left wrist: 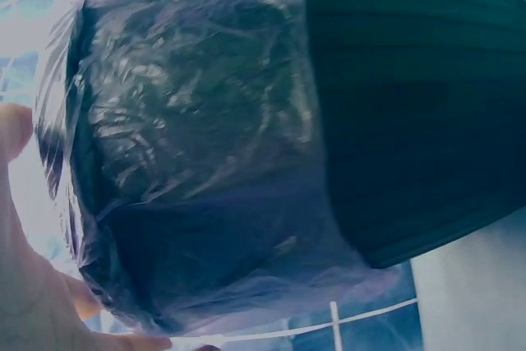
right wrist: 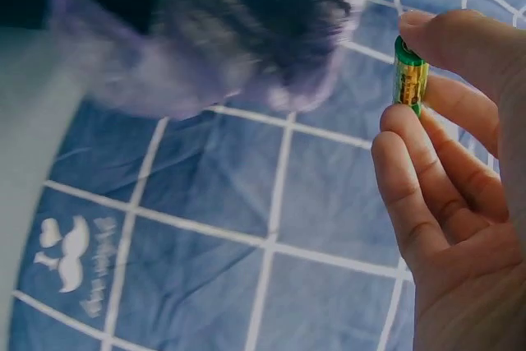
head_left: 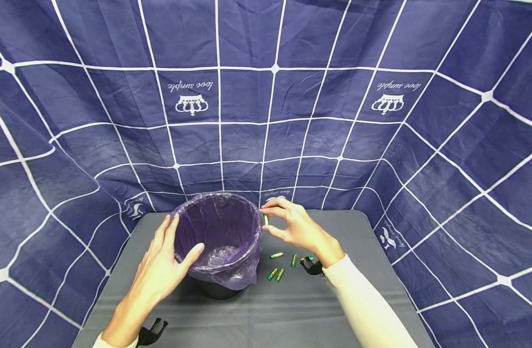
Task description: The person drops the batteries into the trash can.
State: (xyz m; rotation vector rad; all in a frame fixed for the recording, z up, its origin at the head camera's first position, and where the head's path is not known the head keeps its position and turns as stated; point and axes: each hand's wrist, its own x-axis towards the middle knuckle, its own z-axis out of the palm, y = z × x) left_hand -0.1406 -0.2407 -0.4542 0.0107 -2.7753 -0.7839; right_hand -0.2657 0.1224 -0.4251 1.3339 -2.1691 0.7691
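Observation:
In the head view my right hand [head_left: 298, 227] pinches a small green and gold battery [right wrist: 410, 76] by its two ends, between thumb and fingers. It is raised beside the right rim of a dark bin [head_left: 218, 289]. A thin purple bag [head_left: 237, 275] lines the bin and folds down over its outside. My left hand [head_left: 159, 266] is at the bin's left rim, with its fingers extended and the thumb spread over the near edge. In the left wrist view the bag-covered side of the bin hides part of that hand.
Several more batteries [head_left: 280, 275] lie on the grey table [head_left: 309, 309] to the right of the bin, one partly behind the black strap [head_left: 312, 266] at my right wrist. Behind the table and along both sides hangs a blue cloth [head_left: 244, 96] with a white grid.

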